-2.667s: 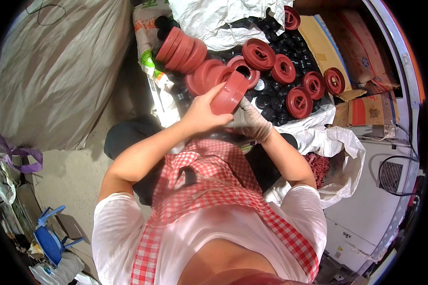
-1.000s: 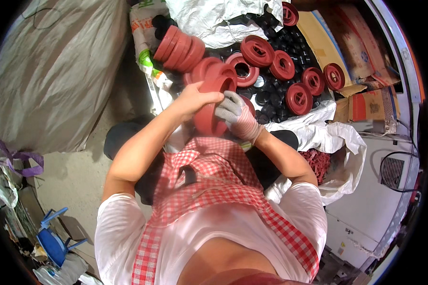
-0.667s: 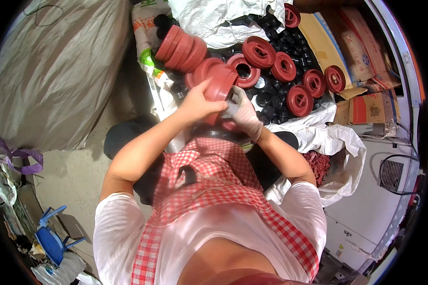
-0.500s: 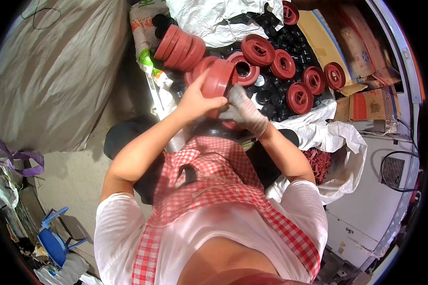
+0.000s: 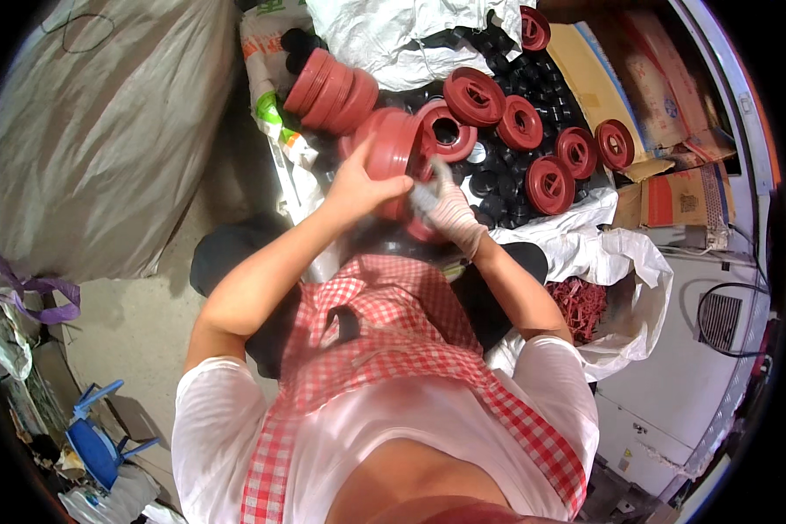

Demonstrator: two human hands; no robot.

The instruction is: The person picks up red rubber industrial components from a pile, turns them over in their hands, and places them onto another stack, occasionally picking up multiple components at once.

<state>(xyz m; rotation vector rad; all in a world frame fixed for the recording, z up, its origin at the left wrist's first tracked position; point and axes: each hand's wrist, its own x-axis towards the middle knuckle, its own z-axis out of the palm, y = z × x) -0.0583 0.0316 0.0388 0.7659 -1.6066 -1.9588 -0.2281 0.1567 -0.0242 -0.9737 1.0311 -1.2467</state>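
My bare left hand (image 5: 358,182) is closed around a red round plastic lid (image 5: 391,153), tilted on its side with its open face to the right. Its fingers wrap over the far side and its thumb presses near the rim. My right hand (image 5: 452,208), in a pale glove with grey fingertips, is right beside that rim. Its fingers look spread and slightly blurred, and I see nothing between them. Just behind lies another red lid with a dark centre hole (image 5: 446,131). A row of stacked red lids (image 5: 332,90) leans at the far left.
Several red lids (image 5: 551,185) lie on a heap of small black caps (image 5: 546,83). A white sack (image 5: 637,288) at the right holds red plastic scraps (image 5: 579,307). Cardboard (image 5: 686,196) stands at far right, a large grey sack (image 5: 113,148) at left, a blue stool (image 5: 96,450) lower left.
My right hand has drawn back slightly from the lid's open face, and its fingers have spread. The lid has turned a little in my left hand, which keeps its hold.
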